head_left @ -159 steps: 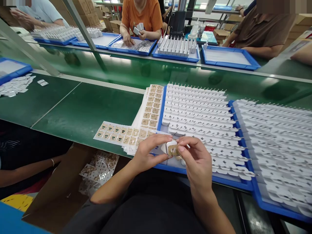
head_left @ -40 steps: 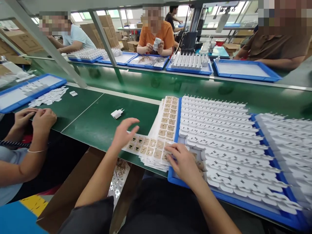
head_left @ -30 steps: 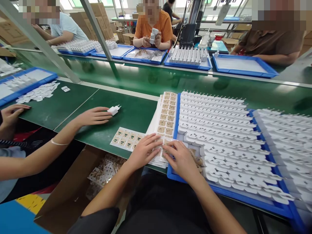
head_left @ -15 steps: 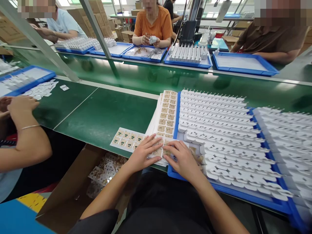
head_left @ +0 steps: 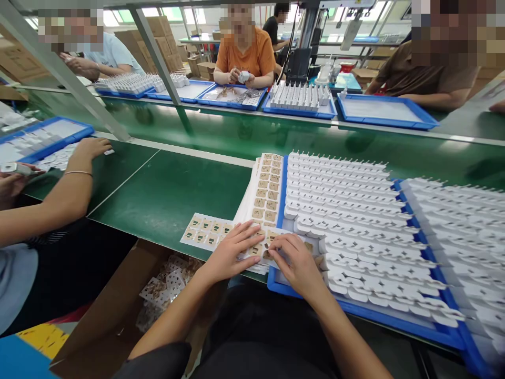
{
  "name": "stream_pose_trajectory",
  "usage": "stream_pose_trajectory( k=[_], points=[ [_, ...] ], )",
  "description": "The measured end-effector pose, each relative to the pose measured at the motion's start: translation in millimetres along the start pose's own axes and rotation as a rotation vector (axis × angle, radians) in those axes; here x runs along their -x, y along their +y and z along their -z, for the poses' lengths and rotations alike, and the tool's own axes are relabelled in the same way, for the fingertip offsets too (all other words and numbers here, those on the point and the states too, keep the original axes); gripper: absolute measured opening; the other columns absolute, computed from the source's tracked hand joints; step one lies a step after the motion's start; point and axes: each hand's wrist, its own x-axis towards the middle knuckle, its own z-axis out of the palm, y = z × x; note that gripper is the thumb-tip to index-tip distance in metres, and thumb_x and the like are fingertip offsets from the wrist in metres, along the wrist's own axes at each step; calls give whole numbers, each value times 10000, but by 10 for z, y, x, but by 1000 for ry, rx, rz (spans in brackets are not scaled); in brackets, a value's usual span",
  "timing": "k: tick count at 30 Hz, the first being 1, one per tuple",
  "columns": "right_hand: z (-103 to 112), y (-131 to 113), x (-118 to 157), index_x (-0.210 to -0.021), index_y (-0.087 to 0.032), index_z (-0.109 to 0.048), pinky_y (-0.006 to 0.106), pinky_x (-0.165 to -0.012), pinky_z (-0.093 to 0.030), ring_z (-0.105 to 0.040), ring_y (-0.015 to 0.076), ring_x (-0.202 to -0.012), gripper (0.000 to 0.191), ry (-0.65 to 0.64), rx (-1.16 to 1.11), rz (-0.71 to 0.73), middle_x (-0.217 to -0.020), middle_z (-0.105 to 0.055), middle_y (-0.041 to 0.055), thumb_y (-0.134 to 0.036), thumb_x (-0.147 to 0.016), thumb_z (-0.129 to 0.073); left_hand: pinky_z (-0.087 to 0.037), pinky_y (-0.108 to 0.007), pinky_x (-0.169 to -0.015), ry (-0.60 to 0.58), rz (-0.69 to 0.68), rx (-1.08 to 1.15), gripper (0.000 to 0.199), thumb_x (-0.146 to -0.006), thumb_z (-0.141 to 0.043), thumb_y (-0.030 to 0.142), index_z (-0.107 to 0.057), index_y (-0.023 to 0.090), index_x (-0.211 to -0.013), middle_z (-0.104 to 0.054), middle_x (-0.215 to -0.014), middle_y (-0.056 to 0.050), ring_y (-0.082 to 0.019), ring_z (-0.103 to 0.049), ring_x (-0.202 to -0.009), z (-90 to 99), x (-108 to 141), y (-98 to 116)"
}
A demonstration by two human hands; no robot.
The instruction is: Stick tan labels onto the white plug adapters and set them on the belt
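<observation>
A white sheet of tan, rounded-square stickers [head_left: 207,231] lies across the bench's front edge, its left part showing dark green patches. My left hand [head_left: 232,248] rests flat on this sheet with fingers spread, pressing it down. Just to the right, my right hand [head_left: 294,259] bends over the sheet's right part, thumb and fingertips pinched at a sticker. A small brown piece shows at those fingertips; its exact shape is hard to make out. Beneath and behind the hands is a stack of similar sticker sheets [head_left: 262,185].
On the right, a blue tray [head_left: 357,310] holds rows of white plastic housings [head_left: 355,226], with another filled tray [head_left: 457,237] beyond. A cardboard box [head_left: 98,321] with scrap sheets stands below the bench. At left, a co-worker's arm [head_left: 67,184] reaches over the bench. More co-workers sit opposite.
My right fingers have drawn together into a pinch at the sheet, while my left hand stays flat. The co-worker's arm at left has reached forward and right to a small white piece.
</observation>
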Motion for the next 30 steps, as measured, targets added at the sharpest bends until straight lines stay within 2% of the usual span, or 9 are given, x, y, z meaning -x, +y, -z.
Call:
stream_pose_trajectory(
  k=[4, 8, 11, 16, 21, 24, 30],
  points=[
    [-51, 33, 13, -924, -228, -575, 381, -821, -526, -625, 227, -874, 120, 43, 15, 4, -893, -644, 54, -169, -985, -490, -248, -590, -1216, 79, -10, -62, 453, -938, -594, 294, -540, 314, -1387, -475, -1531, -62, -300, -331, -1478, -2, -60, 129],
    [-97, 88, -3, -937, -233, -566, 350, -750, -539, -628, 219, -838, 127, 120, 2, 3, -877, -632, 46, -182, -998, -467, -387, -547, -1146, 211, -10, -69, 277, -890, -572, 179, -677, 278, -1127, -603, -1400, -67, -289, -466, -1373, -57, -131, 269],
    [-112, 112, -8, -928, -236, -569, 342, -716, -546, -634, 215, -805, 141, 154, 9, 2, -866, -634, 43, -203, -1006, -456, -443, -538, -1098, 262, 25, -48, 208, -880, -588, 201, -700, 278, -1038, -645, -1334, -77, -295, -515, -1317, -105, -167, 316],
    [-149, 126, 15, -908, -242, -576, 345, -690, -567, -659, 220, -791, 173, 197, 9, -20, -852, -653, 42, -240, -1011, -437, -417, -559, -1138, 193, 122, 48, 230, -871, -658, 298, -722, 323, -1090, -590, -1412, -71, -308, -456, -1384, -147, -151, 316],
    [-183, 157, 69, -1042, -249, -612, 342, -737, -604, -698, 214, -847, 139, 171, -69, -71, -933, -696, 48, -231, -974, -493, -336, -617, -1185, 136, 123, 109, 309, -933, -588, 281, -683, 354, -1217, -469, -1530, -41, -303, -308, -1489, -158, -113, 278],
    [-198, 186, 106, -1145, -261, -615, 352, -781, -613, -703, 220, -908, 230, 141, -112, -100, -1017, -708, 48, -234, -919, -583, -288, -639, -1202, 108, 138, 126, 331, -951, -551, 269, -666, 348, -1251, -420, -1564, -35, -301, -258, -1511, -183, -100, 251],
    [-215, 262, 131, -1147, -256, -644, 378, -787, -623, -720, 238, -922, 251, 132, -179, -152, -1038, -735, 60, -247, -900, -600, -252, -644, -1214, 103, 137, 125, 394, -923, -552, 206, -624, 332, -1290, -387, -1583, -52, -297, -232, -1521, -233, -93, 207]
  ],
)
